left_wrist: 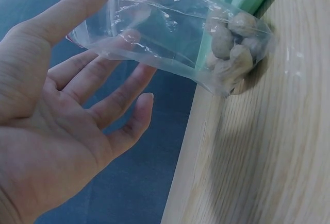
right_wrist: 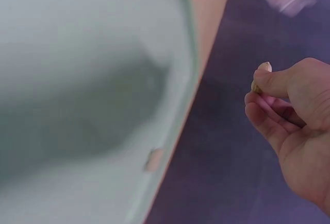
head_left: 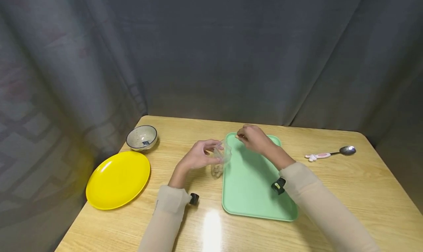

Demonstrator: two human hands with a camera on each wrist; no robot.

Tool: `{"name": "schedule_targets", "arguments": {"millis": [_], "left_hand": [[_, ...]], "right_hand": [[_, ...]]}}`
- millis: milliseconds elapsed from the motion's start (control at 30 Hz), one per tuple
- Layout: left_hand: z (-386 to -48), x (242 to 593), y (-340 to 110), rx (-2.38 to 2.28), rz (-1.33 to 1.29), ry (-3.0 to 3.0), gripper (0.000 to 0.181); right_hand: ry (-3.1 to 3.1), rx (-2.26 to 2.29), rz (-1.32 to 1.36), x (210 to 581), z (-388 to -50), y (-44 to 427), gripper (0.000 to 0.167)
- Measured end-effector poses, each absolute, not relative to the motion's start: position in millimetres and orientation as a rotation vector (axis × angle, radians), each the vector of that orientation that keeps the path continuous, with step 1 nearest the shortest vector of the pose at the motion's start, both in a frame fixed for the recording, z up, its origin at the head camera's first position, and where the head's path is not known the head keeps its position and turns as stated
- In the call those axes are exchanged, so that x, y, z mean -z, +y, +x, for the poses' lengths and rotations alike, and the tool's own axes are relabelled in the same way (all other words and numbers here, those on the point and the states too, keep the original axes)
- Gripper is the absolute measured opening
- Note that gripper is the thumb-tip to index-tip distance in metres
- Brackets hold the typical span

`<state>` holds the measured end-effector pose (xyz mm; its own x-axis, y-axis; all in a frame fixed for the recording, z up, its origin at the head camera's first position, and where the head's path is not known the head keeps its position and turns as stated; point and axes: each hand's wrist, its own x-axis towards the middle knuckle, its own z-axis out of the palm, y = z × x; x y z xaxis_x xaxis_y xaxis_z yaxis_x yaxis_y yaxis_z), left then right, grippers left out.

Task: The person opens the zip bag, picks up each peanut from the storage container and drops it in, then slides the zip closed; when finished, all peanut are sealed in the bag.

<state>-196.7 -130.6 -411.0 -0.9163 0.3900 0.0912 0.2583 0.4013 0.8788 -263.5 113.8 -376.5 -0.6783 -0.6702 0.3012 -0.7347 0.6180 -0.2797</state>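
A clear plastic bag [left_wrist: 170, 38] is held near its top by the left hand [head_left: 199, 155], the thumb laid on one side and fingers on the other, the little finger spread away. By this high grip, presumably, the body of the bag is left to hang free; the nut-like pieces [left_wrist: 232, 46] are gathered at its bottom, probably by their own weight, just beside the left edge of the green tray [head_left: 254, 202]. Whether the table is touched by the bag cannot be told. A single pale piece [right_wrist: 261, 75] is pinched between thumb and fingers of the right hand [head_left: 253, 138], above the tray's far end; a fingertip hold is judged to suit so small an object. A spoon [head_left: 347, 150] is placed well apart, to the right
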Motion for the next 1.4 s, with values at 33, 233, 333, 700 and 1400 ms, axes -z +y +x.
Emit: {"name": "schedule_targets", "arguments": {"millis": [33, 233, 333, 700, 1400], "left_hand": [[-197, 411, -130, -1.545, 0.587, 2.517, 0.062], [-197, 409, -126, -1.538, 0.597, 2.499, 0.061], [-198, 408, -126, -1.540, 0.599, 2.499, 0.061], [-197, 407, -128, -1.531, 0.588, 2.494, 0.063], [-198, 406, -129, -1.532, 0.611, 2.494, 0.058]], "right_hand": [[-2.656, -0.575, 1.192, 373, -261, 111, 0.008], [-2.600, -0.594, 1.234, 359, -242, 105, 0.009], [-2.579, -0.604, 1.259, 353, -235, 101, 0.010], [-2.566, -0.640, 1.376, 338, -217, 83, 0.011], [-2.610, -0.739, 1.375, 339, -210, 82, 0.014]]}}
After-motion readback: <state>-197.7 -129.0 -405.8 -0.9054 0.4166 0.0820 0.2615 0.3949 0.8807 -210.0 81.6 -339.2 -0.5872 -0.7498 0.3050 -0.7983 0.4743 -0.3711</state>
